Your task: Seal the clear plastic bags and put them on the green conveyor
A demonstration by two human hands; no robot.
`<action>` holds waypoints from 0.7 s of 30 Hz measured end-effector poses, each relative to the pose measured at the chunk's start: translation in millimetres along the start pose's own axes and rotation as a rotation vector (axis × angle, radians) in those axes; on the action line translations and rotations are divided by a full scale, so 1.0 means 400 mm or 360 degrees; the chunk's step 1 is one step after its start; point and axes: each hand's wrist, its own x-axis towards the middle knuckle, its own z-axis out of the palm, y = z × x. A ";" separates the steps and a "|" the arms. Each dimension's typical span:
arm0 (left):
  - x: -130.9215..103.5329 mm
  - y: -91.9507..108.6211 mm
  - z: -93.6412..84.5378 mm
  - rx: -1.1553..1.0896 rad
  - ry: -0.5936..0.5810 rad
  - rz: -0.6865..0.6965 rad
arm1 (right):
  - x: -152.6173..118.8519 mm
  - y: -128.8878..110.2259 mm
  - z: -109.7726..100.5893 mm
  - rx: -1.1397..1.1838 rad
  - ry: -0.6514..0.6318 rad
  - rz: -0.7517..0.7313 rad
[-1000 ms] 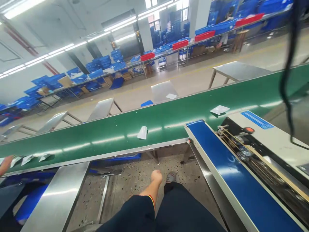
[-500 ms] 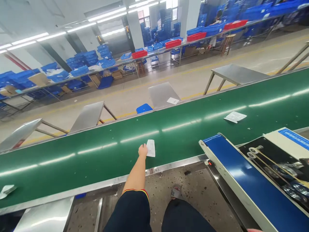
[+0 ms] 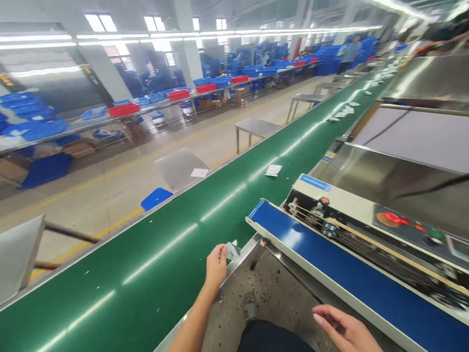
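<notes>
My left hand (image 3: 217,264) is closed over the near edge of the green conveyor belt (image 3: 216,195). It pinches a small white packet (image 3: 231,251), whose free end sticks out to the right of the fingers. My right hand (image 3: 346,328) is low at the right, in front of the blue conveyor belt (image 3: 322,274). Its thumb and fingers are apart, with nothing seen between them. Another white packet (image 3: 273,170) lies farther along the green belt, out of reach of both hands.
A machine with a control panel (image 3: 406,222) stands beside the blue belt. More white packets (image 3: 344,111) lie far up the green belt. Steel tables (image 3: 256,127) line its other side. A person (image 3: 351,53) stands in the distance near blue bins.
The view has swung to the right and shows more of the machine. My left hand has brought the packet toward the belt's near edge. My right hand has come into view.
</notes>
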 end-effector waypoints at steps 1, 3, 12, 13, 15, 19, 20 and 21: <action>-0.022 0.056 0.052 -0.0090 -0.0084 0.0037 | 0.003 -0.002 0.015 0.0044 0.0073 -0.0009; -0.075 0.178 0.163 -0.0311 -0.0281 0.0121 | 0.013 0.000 0.038 0.0179 0.0270 0.0001; -0.314 0.545 0.493 -0.0855 -0.1015 0.0237 | -0.040 0.128 -0.093 0.0456 0.1013 -0.0241; -0.328 0.565 0.516 -0.0844 -0.1088 0.0239 | -0.060 0.152 -0.117 0.0496 0.1062 -0.0210; -0.351 0.602 0.567 -0.0760 -0.1302 0.0290 | -0.101 0.201 -0.165 0.0567 0.1162 -0.0126; -0.404 0.663 0.693 -0.0452 -0.1552 0.0364 | -0.174 0.306 -0.266 0.0635 0.1290 0.0099; -0.420 0.673 0.730 -0.0426 -0.1555 0.0318 | -0.187 0.332 -0.296 0.0652 0.1318 0.0179; -0.436 0.681 0.768 -0.0428 -0.1559 0.0248 | -0.197 0.358 -0.326 0.0671 0.1345 0.0265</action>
